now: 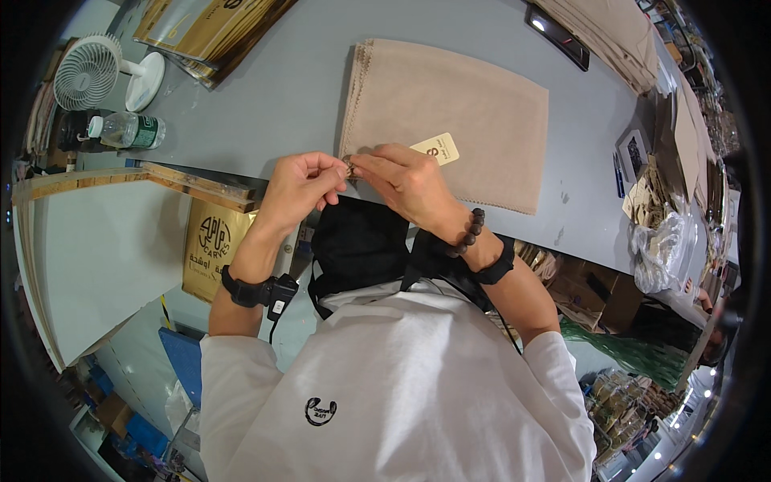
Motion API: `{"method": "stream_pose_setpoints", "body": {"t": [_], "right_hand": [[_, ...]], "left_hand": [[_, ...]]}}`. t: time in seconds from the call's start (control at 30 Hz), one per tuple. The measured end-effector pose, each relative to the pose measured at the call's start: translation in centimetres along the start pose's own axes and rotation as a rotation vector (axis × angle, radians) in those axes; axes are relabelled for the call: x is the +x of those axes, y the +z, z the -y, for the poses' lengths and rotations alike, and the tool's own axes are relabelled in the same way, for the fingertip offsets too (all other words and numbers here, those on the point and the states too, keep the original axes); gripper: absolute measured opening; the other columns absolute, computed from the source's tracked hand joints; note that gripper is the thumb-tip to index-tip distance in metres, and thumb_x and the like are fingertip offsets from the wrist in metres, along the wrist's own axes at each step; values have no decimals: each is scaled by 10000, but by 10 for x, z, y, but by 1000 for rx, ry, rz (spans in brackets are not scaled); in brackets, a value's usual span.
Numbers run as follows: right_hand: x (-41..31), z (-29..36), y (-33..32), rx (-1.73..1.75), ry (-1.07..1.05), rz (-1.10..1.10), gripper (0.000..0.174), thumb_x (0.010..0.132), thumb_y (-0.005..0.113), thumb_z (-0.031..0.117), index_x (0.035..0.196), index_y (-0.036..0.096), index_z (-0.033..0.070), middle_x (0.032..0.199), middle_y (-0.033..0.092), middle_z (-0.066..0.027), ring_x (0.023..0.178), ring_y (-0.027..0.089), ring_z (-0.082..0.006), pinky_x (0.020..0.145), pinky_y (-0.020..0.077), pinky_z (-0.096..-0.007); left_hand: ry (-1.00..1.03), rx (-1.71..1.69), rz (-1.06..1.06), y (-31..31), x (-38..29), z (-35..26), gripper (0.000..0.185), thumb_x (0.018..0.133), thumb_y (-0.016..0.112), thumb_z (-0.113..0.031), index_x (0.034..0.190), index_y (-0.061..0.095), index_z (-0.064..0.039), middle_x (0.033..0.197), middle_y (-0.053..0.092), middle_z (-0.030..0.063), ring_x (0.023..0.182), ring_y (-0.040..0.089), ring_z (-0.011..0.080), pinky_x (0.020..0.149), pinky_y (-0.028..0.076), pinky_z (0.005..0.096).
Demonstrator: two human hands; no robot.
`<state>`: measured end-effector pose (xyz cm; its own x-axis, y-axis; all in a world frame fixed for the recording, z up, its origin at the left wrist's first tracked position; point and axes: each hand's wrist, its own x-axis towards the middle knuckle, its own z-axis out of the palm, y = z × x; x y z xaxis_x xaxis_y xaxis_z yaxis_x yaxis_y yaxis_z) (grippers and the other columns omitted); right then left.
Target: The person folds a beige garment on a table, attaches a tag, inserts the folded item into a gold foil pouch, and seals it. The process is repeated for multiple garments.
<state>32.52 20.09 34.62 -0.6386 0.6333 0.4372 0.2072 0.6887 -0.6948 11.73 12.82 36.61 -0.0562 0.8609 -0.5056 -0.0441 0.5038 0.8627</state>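
Note:
A folded beige cloth (458,90) with a stitched, lace-like edge lies on the grey table (271,90). At its near left corner my left hand (304,187) and my right hand (409,184) meet, fingertips almost touching. Between them they pinch something small and brownish; it is too small and covered to name. My right hand also rests partly over the cloth. A cream paper tag (443,147) with printing lies on the cloth, just beyond my right hand and partly hidden by it.
A white fan (90,72) and a plastic bottle (129,131) stand at the left. Gold packages (205,30) lie at the far left, a phone (557,36) and stacked beige cloths (608,42) at the far right. Clear plastic bags (659,253) and a pen (619,176) are right. A wood-edged board (108,241) is near left.

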Motion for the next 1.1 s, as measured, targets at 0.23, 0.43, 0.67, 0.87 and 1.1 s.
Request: {"method": "stream_pose_setpoints", "body": {"t": [0.23,0.43,0.67,0.87,1.1], "right_hand": [[-5,9,-22,-208,-4,10,338,871,795,246,1176,713,125,1176,660,-48,1050,624,-263,873,501,-411],[-8,3,-19,-323,47,79,395,868,794,308,1221,685,170,1295,603,-25,1205,543,-265,977,418,-441],[-11,-10,-42,-386,69,30,397,858,801,332,1205,706,164,1298,624,-24,1189,554,-270,966,410,-447],[-31,-28,-97,-510,198,5,387,850,815,338,1180,730,155,1286,647,-28,1163,568,-274,958,406,-442],[-45,-25,-119,-384,215,-67,338,947,743,318,1208,738,103,1280,660,-110,1149,595,-305,980,457,-432]], "left_hand": [[68,183,-29,-14,-2,-3,171,952,716,-130,1006,733,31,794,693,26,655,608,59,572,495,215],[258,275,-229,-32,14,-11,153,972,709,-127,1009,739,18,813,708,8,702,620,59,630,511,224],[922,761,-854,-91,58,-59,171,944,712,-96,1100,734,-31,990,720,84,814,671,182,706,538,286],[686,1192,-1013,-170,113,-90,432,918,730,-345,1235,721,-53,1291,676,199,1150,639,407,1019,483,479],[381,1187,-757,-227,140,-96,432,938,696,-420,1167,761,-60,1028,762,183,929,724,348,833,544,423]]}}
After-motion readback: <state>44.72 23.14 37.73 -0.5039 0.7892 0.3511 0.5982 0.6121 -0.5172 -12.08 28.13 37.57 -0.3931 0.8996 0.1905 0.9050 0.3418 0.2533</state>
